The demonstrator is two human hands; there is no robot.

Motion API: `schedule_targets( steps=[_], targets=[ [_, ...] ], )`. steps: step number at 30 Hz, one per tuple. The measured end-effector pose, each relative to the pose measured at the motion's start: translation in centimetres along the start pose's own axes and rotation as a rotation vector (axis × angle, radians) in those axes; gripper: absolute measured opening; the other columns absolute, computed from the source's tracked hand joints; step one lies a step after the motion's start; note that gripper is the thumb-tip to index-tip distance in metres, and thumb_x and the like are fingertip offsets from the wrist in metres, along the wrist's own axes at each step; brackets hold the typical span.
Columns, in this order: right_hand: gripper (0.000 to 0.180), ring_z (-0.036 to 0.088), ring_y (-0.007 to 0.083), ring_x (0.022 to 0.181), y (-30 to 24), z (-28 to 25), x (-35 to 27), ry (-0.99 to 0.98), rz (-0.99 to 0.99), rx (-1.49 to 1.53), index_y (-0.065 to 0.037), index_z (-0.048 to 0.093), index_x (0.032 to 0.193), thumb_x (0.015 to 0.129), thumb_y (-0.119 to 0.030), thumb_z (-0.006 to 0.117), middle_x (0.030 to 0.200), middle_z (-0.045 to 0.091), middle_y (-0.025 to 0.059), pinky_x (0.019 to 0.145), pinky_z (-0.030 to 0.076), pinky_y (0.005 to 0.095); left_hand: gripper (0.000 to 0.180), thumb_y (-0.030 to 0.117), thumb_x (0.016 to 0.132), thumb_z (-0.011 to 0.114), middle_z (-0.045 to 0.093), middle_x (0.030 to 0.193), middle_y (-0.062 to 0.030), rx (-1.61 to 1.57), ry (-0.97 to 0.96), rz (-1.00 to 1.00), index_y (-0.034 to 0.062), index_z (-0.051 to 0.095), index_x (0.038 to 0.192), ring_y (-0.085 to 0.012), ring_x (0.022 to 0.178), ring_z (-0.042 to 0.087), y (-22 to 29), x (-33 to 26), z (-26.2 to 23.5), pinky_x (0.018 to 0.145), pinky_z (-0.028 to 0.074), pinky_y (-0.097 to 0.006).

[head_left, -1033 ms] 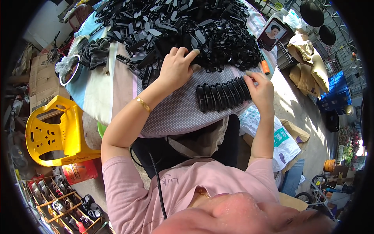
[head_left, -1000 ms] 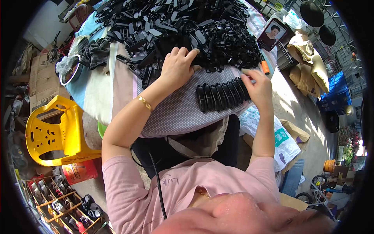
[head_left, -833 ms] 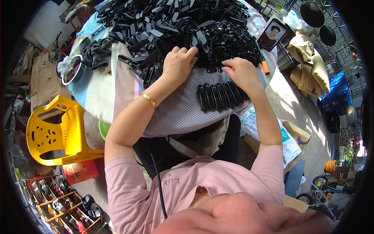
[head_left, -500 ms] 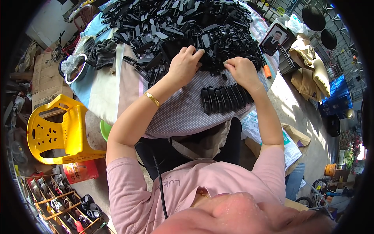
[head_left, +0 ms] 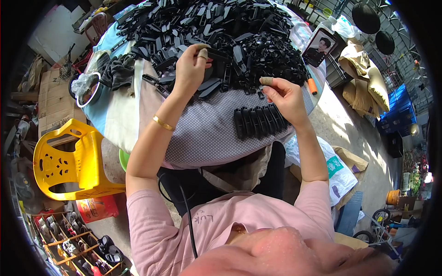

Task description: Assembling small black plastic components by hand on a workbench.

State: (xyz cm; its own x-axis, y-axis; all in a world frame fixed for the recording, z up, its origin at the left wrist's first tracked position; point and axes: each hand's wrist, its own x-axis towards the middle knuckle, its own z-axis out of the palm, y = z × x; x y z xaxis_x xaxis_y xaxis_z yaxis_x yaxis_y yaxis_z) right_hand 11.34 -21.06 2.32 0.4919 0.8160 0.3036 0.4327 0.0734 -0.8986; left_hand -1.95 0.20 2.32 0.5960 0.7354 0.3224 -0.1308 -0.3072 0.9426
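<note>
- Head view, looking down: our left hand (head_left: 188, 66) is up over the near edge of the big heap of black plastic parts (head_left: 221, 34), fingers curled in, a taped fingertip on top, pinching one long black piece (head_left: 220, 55) that sticks out to the right of the hand.
- A gold bangle (head_left: 163, 123) sits on that left wrist, over the dotted grey cloth (head_left: 207, 133) covering the round table (head_left: 113, 99).
- Our right hand (head_left: 285, 96) hovers at the heap's right edge, thumb and taped forefinger drawn together; whether anything small is caught between them we cannot tell.
- Just below that hand, a neat row of black parts (head_left: 260, 122) stands packed side by side on the cloth, apart from the loose heap.
- An orange-handled tool (head_left: 312, 85) lies at the table's right rim, near the right hand.
- Further up on the right, a framed portrait photo (head_left: 320, 46) leans at the table edge.
- On the left of the table we see dark gloves (head_left: 117, 73) and a round white-rimmed dish (head_left: 85, 87).
- Down on the floor to the left, a yellow plastic stool (head_left: 69, 161).
</note>
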Motion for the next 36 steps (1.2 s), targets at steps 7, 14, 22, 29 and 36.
schedule_targets(
  steps=[7,14,22,29,36],
  targets=[
    [0.019,0.060,0.0065,0.069,-0.4,3.2,0.9,0.153,-0.215,0.077,0.000,0.061,0.101,0.089,-0.014,0.057,0.084,0.064,0.0033,0.058,0.048,0.0181,0.033,-0.003,0.087,0.022,0.058,0.103,-0.0200,-0.617,-0.229,-0.369,-0.0039,0.042,0.113,-0.0302,0.095,0.062,2.5,-2.4,0.6,0.086,0.052,-0.037],
    [0.017,0.060,0.0071,0.069,-1.1,4.4,2.1,0.275,-0.284,0.074,0.001,0.062,0.099,0.089,-0.012,0.058,0.085,0.064,0.0038,0.062,0.051,0.0197,0.030,0.008,0.092,0.033,0.057,0.102,-0.0196,-0.780,-0.303,-0.409,-0.0101,0.046,0.114,-0.0257,0.089,0.063,2.8,-3.9,1.3,0.081,0.054,-0.034],
    [0.012,0.057,0.0068,0.062,-2.6,4.5,2.7,0.258,-0.607,-0.227,0.000,0.062,0.093,0.085,-0.009,0.062,0.085,0.064,0.0065,0.056,0.047,0.0181,0.033,0.016,0.090,0.056,0.060,0.096,-0.0049,-0.257,-0.599,-0.189,-0.0022,0.052,0.117,-0.0122,0.083,0.058,1.6,-5.0,1.3,0.072,0.051,-0.026],
    [0.011,0.060,0.0101,0.061,-2.6,3.7,2.3,0.340,-0.532,-0.297,0.002,0.064,0.086,0.079,-0.007,0.068,0.073,0.064,0.0069,0.054,0.049,0.0217,0.039,0.015,0.090,0.054,0.058,0.098,-0.0063,-0.734,-0.618,-0.349,0.0002,0.044,0.125,-0.0168,0.088,0.061,2.1,-5.1,1.7,0.078,0.054,-0.035],
    [0.014,0.057,0.0209,0.053,-2.9,3.5,2.1,0.338,-0.709,-0.534,0.000,0.061,0.077,0.076,-0.010,0.070,0.067,0.060,0.0093,0.047,0.044,0.0274,0.045,0.011,0.089,0.056,0.056,0.102,-0.0034,-0.677,-0.553,-0.325,0.0072,0.042,0.131,-0.0133,0.089,0.060,1.9,-5.4,2.1,0.079,0.055,-0.034]
  ],
)
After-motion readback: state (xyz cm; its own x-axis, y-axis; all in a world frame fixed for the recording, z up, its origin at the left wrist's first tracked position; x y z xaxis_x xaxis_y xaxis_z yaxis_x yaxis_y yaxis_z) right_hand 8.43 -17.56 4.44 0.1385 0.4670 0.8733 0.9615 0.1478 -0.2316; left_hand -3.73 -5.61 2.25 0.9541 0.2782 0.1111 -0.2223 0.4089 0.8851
